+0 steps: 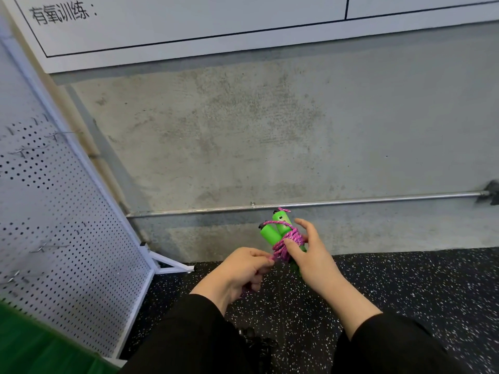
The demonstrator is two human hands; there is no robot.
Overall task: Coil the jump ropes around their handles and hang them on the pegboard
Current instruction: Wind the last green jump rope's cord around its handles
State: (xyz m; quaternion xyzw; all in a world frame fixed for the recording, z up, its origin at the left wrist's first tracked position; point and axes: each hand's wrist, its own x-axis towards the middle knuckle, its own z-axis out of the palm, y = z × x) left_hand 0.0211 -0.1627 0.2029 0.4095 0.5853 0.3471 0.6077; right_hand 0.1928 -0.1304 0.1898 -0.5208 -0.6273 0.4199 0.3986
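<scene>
Two bright green jump-rope handles stand side by side, tilted up toward the wall, with pink rope wound round their middle. My right hand grips the handles from the right, thumb pressed on the coils, fingers spread behind. My left hand pinches the loose end of the pink rope just left of the coil, and a short length trails below its palm. The white pegboard with several metal hooks stands at the left, apart from both hands.
A concrete wall lies ahead with a metal pipe running along it. The floor is black speckled rubber. The pegboard's white foot reaches out near my left hand. A green surface shows at bottom left, a dark object between my sleeves.
</scene>
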